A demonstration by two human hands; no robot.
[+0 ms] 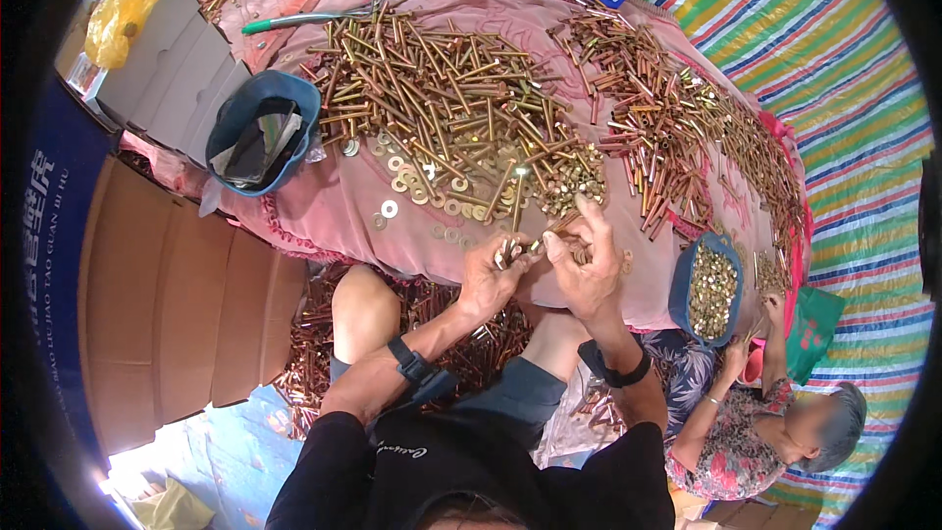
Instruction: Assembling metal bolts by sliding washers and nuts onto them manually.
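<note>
My left hand (488, 278) is closed around a few brass-coloured bolts, whose ends stick out by the fingertips. Close beside it, my right hand (593, 273) has its fingers curled over small metal pieces; their exact kind is partly hidden. Just beyond the hands lies a heap of small nuts (570, 188) on the pink cloth (353, 226). Loose flat washers (420, 194) are scattered to the left of the nuts. Behind them rises a large pile of long brass-coloured bolts (432, 88).
More bolts (677, 108) spread along the right side. A blue tub of nuts (712, 291) stands near a co-worker (736, 442), whose hands are beside it. At left are a blue bin (299, 152) and cardboard boxes (147, 285). Further bolts (471, 344) lie below the cloth's edge.
</note>
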